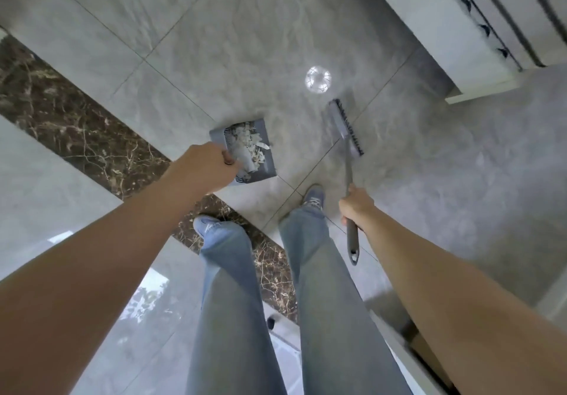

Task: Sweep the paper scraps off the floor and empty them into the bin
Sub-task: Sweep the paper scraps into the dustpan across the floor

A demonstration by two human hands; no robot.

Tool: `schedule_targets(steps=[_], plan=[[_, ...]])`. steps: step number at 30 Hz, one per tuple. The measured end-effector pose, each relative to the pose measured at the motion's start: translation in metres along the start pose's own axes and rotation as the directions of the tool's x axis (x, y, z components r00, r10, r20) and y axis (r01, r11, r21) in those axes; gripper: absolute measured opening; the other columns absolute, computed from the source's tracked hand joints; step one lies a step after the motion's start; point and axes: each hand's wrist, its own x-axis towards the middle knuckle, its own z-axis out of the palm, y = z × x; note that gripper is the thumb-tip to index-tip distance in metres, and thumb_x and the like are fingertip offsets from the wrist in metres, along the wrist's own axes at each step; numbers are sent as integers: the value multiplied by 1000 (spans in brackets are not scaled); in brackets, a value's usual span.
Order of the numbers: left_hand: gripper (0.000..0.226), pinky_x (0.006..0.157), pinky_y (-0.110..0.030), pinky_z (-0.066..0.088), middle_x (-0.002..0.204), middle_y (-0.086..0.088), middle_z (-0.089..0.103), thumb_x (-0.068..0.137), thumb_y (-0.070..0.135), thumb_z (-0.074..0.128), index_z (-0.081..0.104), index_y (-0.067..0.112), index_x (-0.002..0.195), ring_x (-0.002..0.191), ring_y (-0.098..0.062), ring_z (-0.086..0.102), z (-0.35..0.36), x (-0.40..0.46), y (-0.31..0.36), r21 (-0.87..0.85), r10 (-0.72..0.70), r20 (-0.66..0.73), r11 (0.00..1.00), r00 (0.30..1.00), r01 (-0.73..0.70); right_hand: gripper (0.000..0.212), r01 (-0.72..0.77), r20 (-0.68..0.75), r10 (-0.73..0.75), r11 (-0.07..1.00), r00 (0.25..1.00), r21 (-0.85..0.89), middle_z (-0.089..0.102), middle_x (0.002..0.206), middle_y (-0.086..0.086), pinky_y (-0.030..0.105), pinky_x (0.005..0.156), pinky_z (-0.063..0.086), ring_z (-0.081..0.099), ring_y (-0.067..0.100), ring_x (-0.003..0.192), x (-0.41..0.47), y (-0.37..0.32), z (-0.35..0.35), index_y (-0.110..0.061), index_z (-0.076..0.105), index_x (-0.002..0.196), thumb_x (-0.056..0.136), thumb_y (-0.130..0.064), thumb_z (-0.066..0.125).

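Grey marble floor (245,41); hands grip scrap-filled dustpan (264,164) (left (205,166)) and broom (348,146) (right (356,206)).

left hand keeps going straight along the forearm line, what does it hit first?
The left hand already grips the grey dustpan full of paper scraps. Past the pan, that line seems to meet only bare grey floor tile; depth is unclear from one view.

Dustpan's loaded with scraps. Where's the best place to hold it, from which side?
By the upright handle at the dustpan's closed back edge, from the person's side, where the left hand grips it now. The paper scraps lie loose in the tray and the far lip is open, so probably keep that lip level or raised. The right hand holds the broom.
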Motion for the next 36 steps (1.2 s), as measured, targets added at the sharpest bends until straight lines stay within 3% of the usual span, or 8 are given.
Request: schedule_targets(steps=[7, 10, 12, 15, 19, 28, 31, 36], plan=[[38, 68, -36, 57, 71, -5, 61, 92, 49, 50, 70, 17, 95, 67, -26, 63, 27, 20, 104, 44, 20, 10, 999, 1000, -21, 31, -164, 230, 70, 892, 971, 421, 31, 58, 5, 20, 38, 18, 25, 15, 42, 4, 49, -26, 2, 57, 121, 95, 0, 39], [45, 73, -42, 60, 65, -4, 53, 91, 51, 50, 66, 9, 92, 66, -30, 62, 34, 23, 151, 40, 2, 11, 999, 1000, -3, 27, -127, 181, 28, 819, 983, 560, 32, 57, 5, 20, 38, 19, 25, 15, 38, 4, 77, -68, -15, 64, 95, 95, -3, 40], [43, 73, -43, 60, 66, -6, 53, 90, 52, 51, 62, 10, 85, 64, -30, 61, 41, 27, 183, 26, -2, 11, 1000, 1000, 2, 32, -77, 108, 19, 820, 994, 567, 32, 56, 4, 21, 38, 24, 26, 16, 38, 23, 89, -100, -20, 57, 83, 93, 2, 36], [37, 68, -41, 59, 64, -4, 53, 91, 47, 53, 55, 15, 74, 59, -26, 54, 56, 35, 229, -54, 8, -13, 998, 1000, -9, 38, -62, 4, 68, 875, 998, 480, 38, 58, 6, 26, 40, 33, 34, 21, 42, 76, 97, -148, -22, 59, 102, 90, 4, 35], [38, 67, -42, 60, 68, -7, 58, 93, 43, 54, 54, 19, 62, 61, -27, 54, 79, 43, 279, -127, 6, -52, 992, 999, -12, 16, -70, 2, 76, 906, 997, 418, 50, 66, 12, 36, 58, 46, 49, 27, 55, 136, 92, -196, -5, 55, 100, 90, 1, 45], [35, 66, -40, 61, 70, -10, 60, 90, 47, 54, 67, 16, 81, 63, -26, 58, 103, 51, 350, -51, 20, -22, 998, 1000, -21, 43, -148, 210, 30, 804, 977, 576, 34, 65, 5, 24, 39, 26, 29, 19, 47, 107, 134, -199, -3, 52, 130, 91, 7, 36], [29, 46, -26, 49, 64, -5, 58, 93, 43, 55, 67, 22, 78, 51, -23, 55, 98, 56, 357, -29, 1, -20, 1000, 1000, -2, 36, -131, 174, 25, 765, 984, 630, 34, 68, 6, 26, 42, 24, 27, 18, 48, 102, 151, -222, -1, 48, 127, 92, 3, 40], [40, 33, -18, 36, 63, -2, 56, 97, 41, 55, 53, 21, 62, 48, -17, 52, 91, 63, 365, -83, -27, -29, 996, 999, 25, 20, -13, 14, 8, 914, 1000, 405, 52, 81, 14, 30, 45, 43, 49, 27, 53, 160, 136, -256, -12, 49, 106, 93, -1, 40]])
